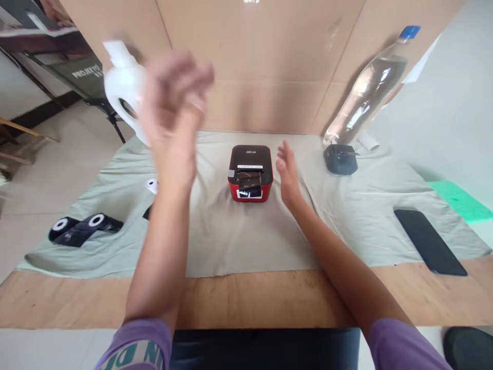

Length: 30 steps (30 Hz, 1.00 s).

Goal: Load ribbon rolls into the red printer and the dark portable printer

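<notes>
- Printer [250,173]: upright on the cloth [227,244], between the two forearms, outside both grips.
- Right hand [287,173]: released, fingers extended, just beside the printer's right side, apart from it.
- Left hand [173,97]: blurred, raised, released, fingers loosely bent; farther from the printer.

Printer [251,158]: smooth plastic; protruding strip [249,184]: glossy; cloth [234,241]: matt, wrinkled; tabletop [254,300]: wood; bottle [372,90]: glossy plastic.

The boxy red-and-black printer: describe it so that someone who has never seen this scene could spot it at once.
Find the pale grey-green cloth spread over the light wooden table. Near its middle, just left of the person's bare right hand, sits the boxy printer. Alone among its neighbours, it has a red lower body beneath a black top.
</notes>
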### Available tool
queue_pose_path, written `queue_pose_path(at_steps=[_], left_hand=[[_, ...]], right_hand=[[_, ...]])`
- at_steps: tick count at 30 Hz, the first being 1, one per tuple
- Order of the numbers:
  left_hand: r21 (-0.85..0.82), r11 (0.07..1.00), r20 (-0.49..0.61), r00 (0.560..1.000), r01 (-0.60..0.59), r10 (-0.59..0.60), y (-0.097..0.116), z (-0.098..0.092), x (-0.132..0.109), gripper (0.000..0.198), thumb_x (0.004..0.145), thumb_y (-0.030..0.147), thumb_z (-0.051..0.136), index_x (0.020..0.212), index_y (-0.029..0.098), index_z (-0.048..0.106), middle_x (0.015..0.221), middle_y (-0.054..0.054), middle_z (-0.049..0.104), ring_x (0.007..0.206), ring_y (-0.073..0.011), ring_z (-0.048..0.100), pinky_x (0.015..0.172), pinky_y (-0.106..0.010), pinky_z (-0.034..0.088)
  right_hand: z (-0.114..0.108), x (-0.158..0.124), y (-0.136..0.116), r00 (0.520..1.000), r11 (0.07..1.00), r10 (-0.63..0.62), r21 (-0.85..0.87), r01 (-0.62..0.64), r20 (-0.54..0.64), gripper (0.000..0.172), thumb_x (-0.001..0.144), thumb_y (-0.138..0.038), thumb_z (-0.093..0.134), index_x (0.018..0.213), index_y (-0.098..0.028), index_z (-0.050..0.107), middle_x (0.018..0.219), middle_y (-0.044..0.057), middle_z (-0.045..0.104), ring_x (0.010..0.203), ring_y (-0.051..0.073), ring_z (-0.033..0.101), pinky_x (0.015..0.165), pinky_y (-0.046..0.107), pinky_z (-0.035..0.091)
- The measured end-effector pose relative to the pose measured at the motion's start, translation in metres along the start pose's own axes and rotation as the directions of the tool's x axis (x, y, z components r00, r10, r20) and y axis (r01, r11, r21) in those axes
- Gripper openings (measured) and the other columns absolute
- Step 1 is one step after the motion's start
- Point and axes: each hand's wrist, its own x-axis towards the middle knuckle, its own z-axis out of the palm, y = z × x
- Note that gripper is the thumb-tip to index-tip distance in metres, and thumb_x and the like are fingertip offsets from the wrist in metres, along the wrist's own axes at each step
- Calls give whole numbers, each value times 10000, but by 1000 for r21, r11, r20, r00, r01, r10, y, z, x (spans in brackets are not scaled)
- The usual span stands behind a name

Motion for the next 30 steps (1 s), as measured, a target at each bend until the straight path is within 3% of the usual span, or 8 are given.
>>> queue_pose_path(at_steps=[2,5,7,9,17,26,28,30], left_hand=[[-36,983,61,982,180,-177,-21,13,-14,613,848,485,656,1411,320,480,1523,25,447,1509,-338,278,1232,-544,225],[-156,830,165,843,536,-513,-57,36,-48,778,712,392,626,1462,271,457,1604,-14,378,1553,-351,147,1261,-535,164],[-263,717,239,763,646,-600,-70,44,-68,896,652,322,578,1527,279,386,1605,11,384,1536,-334,223,1260,-485,213],[-333,646,298,727,687,-619,-70,47,-80,952,622,283,551,1553,302,354,1578,38,430,1499,-310,320,1234,-447,291],[-362,593,347,694,719,-631,-65,38,-83,829,634,294,585,1460,296,508,1453,-2,583,1347,-308,518,1116,-477,438],[-374,642,335,743,669,-579,-61,48,-92,794,681,338,539,1468,253,482,1494,-28,535,1365,-297,488,1146,-432,379],[-325,674,312,749,663,-585,-61,47,-89,734,700,347,513,1425,233,517,1471,-49,535,1353,-299,485,1140,-435,383],[-167,726,253,740,668,-623,-61,44,-82,613,729,346,509,1327,238,592,1420,-59,532,1351,-287,471,1144,-422,380]], right_hand=[[13,-14,31,989,993,114,25,-117,98,845,881,-786,453,1585,-354,275,1653,-7,288,1547,305,218,1283,552,152],[16,-28,49,980,988,133,55,-143,146,860,894,-777,423,1606,-343,212,1681,-48,202,1576,244,98,1304,477,93],[13,-31,44,976,989,116,71,-131,186,853,898,-750,455,1608,-350,201,1679,-62,205,1578,224,83,1306,449,94],[9,-32,36,971,988,104,86,-125,214,847,900,-730,481,1607,-355,203,1674,-61,224,1577,221,93,1307,437,86],[12,-30,33,966,972,168,129,-196,197,904,866,-653,571,1614,-351,165,1668,-57,245,1566,241,152,1302,466,105],[13,-26,41,980,992,92,64,-105,176,663,895,-480,518,1535,-373,383,1638,-89,295,1570,225,113,1296,477,133],[12,-26,45,982,992,89,79,-103,169,659,888,-473,534,1525,-371,400,1627,-70,319,1562,229,150,1292,481,148],[12,-26,48,981,989,93,101,-111,169,664,883,-476,545,1523,-363,405,1618,-48,336,1553,233,178,1285,480,175]])
